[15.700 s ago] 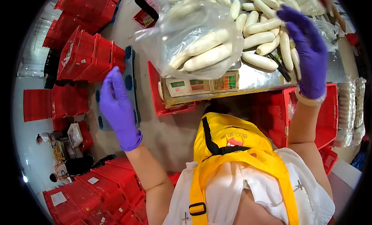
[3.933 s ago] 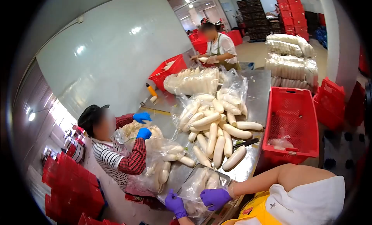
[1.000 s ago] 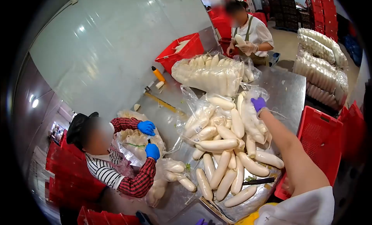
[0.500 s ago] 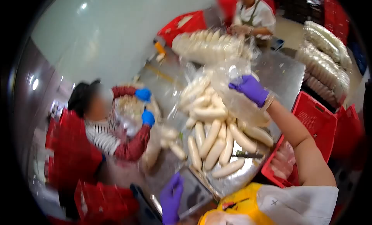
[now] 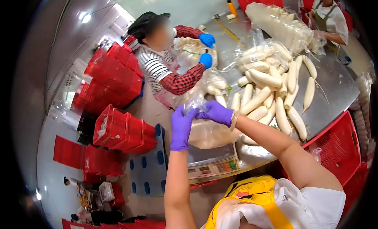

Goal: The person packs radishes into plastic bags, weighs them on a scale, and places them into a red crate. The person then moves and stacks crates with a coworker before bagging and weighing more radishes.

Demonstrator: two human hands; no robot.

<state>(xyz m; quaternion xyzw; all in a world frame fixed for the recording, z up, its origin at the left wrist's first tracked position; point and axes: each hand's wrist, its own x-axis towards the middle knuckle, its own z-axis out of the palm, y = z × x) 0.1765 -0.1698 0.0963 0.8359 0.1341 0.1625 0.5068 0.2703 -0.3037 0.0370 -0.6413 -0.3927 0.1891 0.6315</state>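
Observation:
My left hand (image 5: 182,126), in a purple glove, pinches the gathered top of a clear plastic bag (image 5: 214,135). Close beside it, my right hand (image 5: 216,113) grips the same bag from the other side. Pale white radishes seem to lie in the bag, blurred by the plastic. The bag rests over the scale (image 5: 210,169), whose display and keys face me. To the right, loose white radishes (image 5: 258,101) are heaped on the metal table (image 5: 328,89). Some of the heap is in an open plastic bag.
Across the table, a co-worker in blue gloves (image 5: 206,60) handles bagged produce. Another person (image 5: 330,20) stands at the far right. A red crate (image 5: 334,144) is beside the table at right. Red crates (image 5: 124,130) stand on a blue pallet (image 5: 147,166) at left.
My right hand has come back from the radish heap with the bag, and both hands now meet on it over the scale. The view has swung left.

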